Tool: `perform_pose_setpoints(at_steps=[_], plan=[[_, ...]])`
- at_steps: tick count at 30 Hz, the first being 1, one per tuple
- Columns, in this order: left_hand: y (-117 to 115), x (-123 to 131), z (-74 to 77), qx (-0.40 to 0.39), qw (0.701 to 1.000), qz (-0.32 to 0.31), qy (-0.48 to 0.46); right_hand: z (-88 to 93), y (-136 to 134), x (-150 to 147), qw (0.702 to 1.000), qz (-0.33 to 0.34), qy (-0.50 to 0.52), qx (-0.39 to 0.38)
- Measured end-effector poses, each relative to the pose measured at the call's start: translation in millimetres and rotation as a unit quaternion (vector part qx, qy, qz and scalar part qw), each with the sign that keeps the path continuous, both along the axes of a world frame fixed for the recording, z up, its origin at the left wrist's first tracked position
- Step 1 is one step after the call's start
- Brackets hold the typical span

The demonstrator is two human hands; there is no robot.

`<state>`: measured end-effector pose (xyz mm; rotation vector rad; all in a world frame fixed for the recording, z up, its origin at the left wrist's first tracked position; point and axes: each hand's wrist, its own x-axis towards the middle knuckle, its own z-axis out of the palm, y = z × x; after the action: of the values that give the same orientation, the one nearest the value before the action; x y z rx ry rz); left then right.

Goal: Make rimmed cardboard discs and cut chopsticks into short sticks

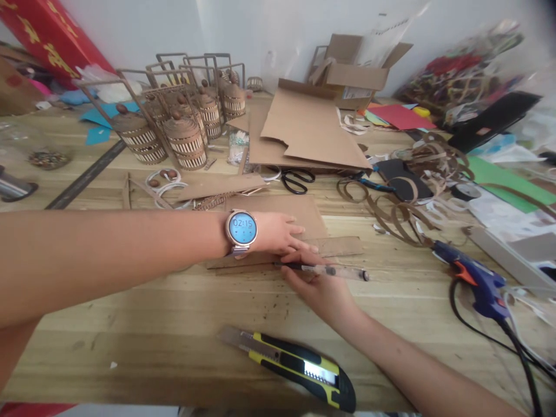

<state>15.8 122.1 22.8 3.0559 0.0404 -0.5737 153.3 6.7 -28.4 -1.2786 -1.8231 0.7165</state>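
Observation:
My left hand point(275, 233), with a watch on its wrist, lies with fingers stretched over a flat cardboard sheet point(310, 211). My right hand point(324, 289) is closed around a clear-barrelled pen point(343, 271), whose dark tip points left. That tip is close to a narrow cardboard strip point(247, 266) at the sheet's near edge; whether it touches cannot be made out. Another cardboard strip point(343, 247) shows to the right of my left fingers. Nearer to me, a yellow and black utility knife point(299, 368) rests on the wooden table with its blade out.
A blue glue gun point(473, 281) and its cord lie at the right, below tangled brown strips point(399, 214). Behind my hands are black-handled scissors point(297, 180) and large cardboard pieces point(304, 124). Several small lantern-like baskets point(185, 142) stand at the back left.

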Motion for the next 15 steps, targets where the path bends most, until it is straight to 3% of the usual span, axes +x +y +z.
perform_pose_setpoints(at_steps=[6,11,15], plan=[[-0.9,1.0,2.9,0.018,0.998,-0.008,0.06,2.6,1.2,9.7,1.0,-0.006,-0.016,-0.009],[0.4,-1.1,4.0,0.019,0.999,-0.036,0.01,9.0,-0.8,37.9,0.998,-0.045,-0.05,-0.019],[-0.6,-2.3,9.2,-0.024,0.999,-0.01,-0.028,12.0,-2.7,64.7,0.991,-0.092,-0.094,-0.018]])
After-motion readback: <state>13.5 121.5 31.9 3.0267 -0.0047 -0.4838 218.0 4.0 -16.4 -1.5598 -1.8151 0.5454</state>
